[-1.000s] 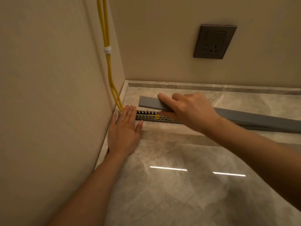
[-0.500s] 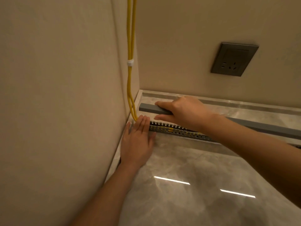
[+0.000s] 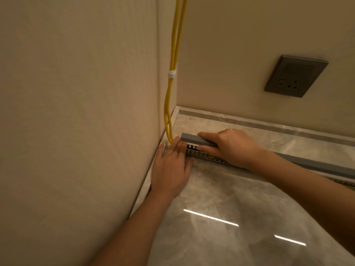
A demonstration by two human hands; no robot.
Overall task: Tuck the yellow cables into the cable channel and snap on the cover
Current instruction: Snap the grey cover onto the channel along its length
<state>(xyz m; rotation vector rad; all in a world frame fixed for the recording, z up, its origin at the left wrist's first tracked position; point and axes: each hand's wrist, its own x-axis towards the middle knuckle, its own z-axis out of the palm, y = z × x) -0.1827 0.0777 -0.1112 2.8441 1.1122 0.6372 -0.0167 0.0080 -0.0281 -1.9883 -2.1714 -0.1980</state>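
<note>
Two yellow cables [image 3: 173, 60], bound by a white tie [image 3: 171, 74], run down the wall corner and into the slotted grey cable channel [image 3: 199, 154] on the marble floor. My left hand [image 3: 171, 167] lies flat, fingers together, pressing on the channel's left end where the cables enter. My right hand [image 3: 230, 146] grips the long grey cover [image 3: 192, 139] near its left end and holds it just above the channel, a little tilted. The cover stretches off to the right edge, and bits of yellow cable show through the channel's slots.
A beige wall [image 3: 76, 112] stands close on the left and another at the back, carrying a dark power socket [image 3: 295, 75]. A stone skirting strip [image 3: 269, 123] runs along the back wall. Glossy marble floor [image 3: 230, 227] spreads toward me.
My right hand has brought the cover's left end forward and down, closer over the channel. My left hand has stayed pressed on the channel's end. The view has shifted left and closer.
</note>
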